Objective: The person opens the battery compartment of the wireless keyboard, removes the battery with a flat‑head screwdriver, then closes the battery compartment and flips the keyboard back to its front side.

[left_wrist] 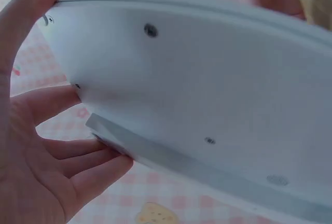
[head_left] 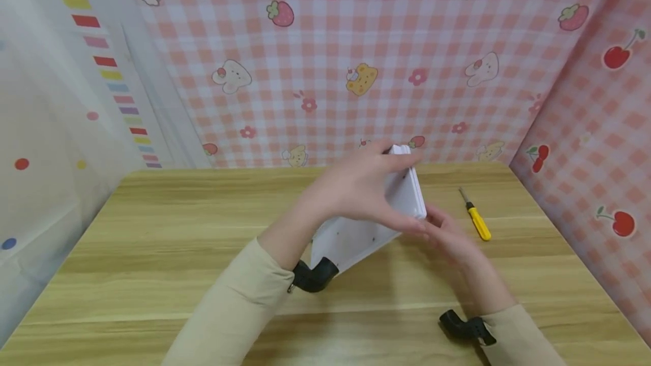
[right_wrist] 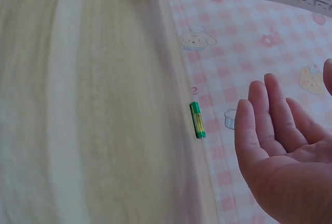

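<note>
My left hand [head_left: 356, 185] grips one end of a white keyboard [head_left: 351, 242], thumb along one long edge and fingers at the other. The keyboard is tilted up over the table, and its underside with small dark screw holes [left_wrist: 151, 30] faces the left wrist camera. Rows of keys show at the top of the right wrist view. Close by the keyboard's near right corner is my right hand [head_left: 452, 242], its palm turned up and its fingers fairly straight [right_wrist: 280, 141]. A small green and yellow battery [right_wrist: 197, 120] lies near the back edge of the table.
A yellow-handled screwdriver [head_left: 480, 223] lies on the wooden table [head_left: 203, 213] right of my right hand. Behind the table hangs a pink checked cloth [head_left: 315, 44], and another cloth [head_left: 600, 129] closes off the right side. A white dotted curtain [head_left: 46, 129] hangs at left.
</note>
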The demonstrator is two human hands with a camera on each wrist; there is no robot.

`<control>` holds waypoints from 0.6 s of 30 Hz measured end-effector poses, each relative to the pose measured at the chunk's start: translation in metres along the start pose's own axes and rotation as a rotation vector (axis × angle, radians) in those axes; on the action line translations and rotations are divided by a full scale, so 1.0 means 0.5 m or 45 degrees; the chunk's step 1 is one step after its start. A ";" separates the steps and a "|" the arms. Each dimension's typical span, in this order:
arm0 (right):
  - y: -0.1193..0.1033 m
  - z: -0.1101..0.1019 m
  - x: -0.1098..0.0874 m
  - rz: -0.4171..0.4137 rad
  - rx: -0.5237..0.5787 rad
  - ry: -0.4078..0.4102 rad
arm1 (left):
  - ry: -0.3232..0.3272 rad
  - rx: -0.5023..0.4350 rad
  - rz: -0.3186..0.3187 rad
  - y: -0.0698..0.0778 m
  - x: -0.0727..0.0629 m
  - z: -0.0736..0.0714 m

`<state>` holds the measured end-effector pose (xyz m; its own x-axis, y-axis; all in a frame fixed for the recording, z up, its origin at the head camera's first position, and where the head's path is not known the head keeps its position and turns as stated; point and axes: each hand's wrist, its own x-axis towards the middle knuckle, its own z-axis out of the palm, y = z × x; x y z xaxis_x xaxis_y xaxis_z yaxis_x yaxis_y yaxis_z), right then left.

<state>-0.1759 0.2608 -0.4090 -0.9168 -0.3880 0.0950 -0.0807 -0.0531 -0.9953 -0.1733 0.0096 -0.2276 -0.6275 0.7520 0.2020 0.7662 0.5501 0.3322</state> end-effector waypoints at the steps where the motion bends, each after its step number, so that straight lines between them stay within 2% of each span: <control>1: 0.001 0.003 0.002 0.006 0.001 -0.011 | 0.009 -0.005 0.006 0.000 -0.004 -0.006; 8: 0.010 0.017 0.008 -0.013 0.079 -0.121 | 0.029 -0.030 -0.005 0.000 -0.026 -0.037; 12: 0.010 0.030 0.010 0.044 0.075 -0.147 | 0.052 -0.036 -0.012 -0.003 -0.036 -0.049; 18: 0.010 0.052 0.017 0.186 0.069 -0.162 | 0.135 -0.206 0.012 -0.017 -0.051 -0.051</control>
<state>-0.1739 0.2333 -0.4130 -0.8599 -0.5084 -0.0456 0.0740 -0.0359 -0.9966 -0.1673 -0.0235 -0.2120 -0.6378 0.7097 0.2993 0.7453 0.4708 0.4720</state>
